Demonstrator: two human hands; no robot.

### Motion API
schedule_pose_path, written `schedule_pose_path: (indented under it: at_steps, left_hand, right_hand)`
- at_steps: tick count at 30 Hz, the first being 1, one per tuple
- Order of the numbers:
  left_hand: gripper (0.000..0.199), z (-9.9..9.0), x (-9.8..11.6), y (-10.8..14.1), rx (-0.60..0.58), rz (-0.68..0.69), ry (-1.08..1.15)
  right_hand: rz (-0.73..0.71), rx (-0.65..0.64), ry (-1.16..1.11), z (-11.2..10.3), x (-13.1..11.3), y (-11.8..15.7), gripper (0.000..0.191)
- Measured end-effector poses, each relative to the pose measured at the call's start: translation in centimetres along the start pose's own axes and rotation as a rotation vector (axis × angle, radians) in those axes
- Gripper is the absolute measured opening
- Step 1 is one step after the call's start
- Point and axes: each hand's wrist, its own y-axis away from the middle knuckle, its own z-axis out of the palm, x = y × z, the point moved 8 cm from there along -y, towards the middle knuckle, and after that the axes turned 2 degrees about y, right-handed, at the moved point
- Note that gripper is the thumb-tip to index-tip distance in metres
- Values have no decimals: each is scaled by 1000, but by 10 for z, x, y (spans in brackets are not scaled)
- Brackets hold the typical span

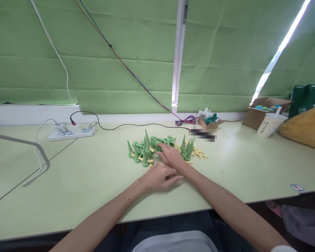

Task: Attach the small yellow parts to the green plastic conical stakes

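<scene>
My right hand (172, 156) reaches into a pile of green plastic cones, its thumb and forefinger closed around a green cone (157, 149) whose round hollow end faces me. Just in front, my left hand (162, 176) rests low over the table; thumb and forefinger are apart, and nothing shows between them. Its other fingers are partly hidden. Several green cones (145, 159) stand upright left of my hands, with small yellow pieces among them. More upright cones (187, 152) are right of my right hand. Loose yellow pieces (198, 153) lie scattered beyond them.
A power strip (72, 132) with plugs sits at the back left, its black cable running along the table. At the back are a small open box (211, 124) and a blurred dark object (202, 134). A cup (270, 124) and a cardboard box (254, 117) stand right.
</scene>
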Motion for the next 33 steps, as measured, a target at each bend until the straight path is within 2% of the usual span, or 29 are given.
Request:
schedule_pose_path:
  at_steps: [7, 11, 15, 19, 22, 25, 28, 33]
  left_hand:
    - [45, -3, -1, -1, 67, 82, 0]
    - [50, -4, -4, 1, 84, 66, 38]
    - [58, -11, -14, 3, 154, -60, 182]
    - [64, -26, -31, 9, 382, -237, 342]
    - [64, -37, -44, 15, 546, -398, 424]
    - [63, -45, -50, 19, 635, -515, 421]
    - [59, -45, -52, 19, 617, -571, 420]
    - [42, -27, -60, 14, 462, -640, 635]
  right_hand:
    - [-79, 184, -109, -17, 0, 12, 33]
    - [-196, 302, -148, -29, 1, 21, 31]
    - [-270, 373, -196, -37, 4, 33, 28]
    - [-322, 384, -265, -39, -1, 45, 33]
    - [-266, 362, -360, -39, -2, 46, 35]
    - [-205, 354, -424, -42, -3, 44, 38]
    - [-193, 337, -438, -42, -4, 43, 42]
    - [-249, 280, -433, -39, -6, 41, 43]
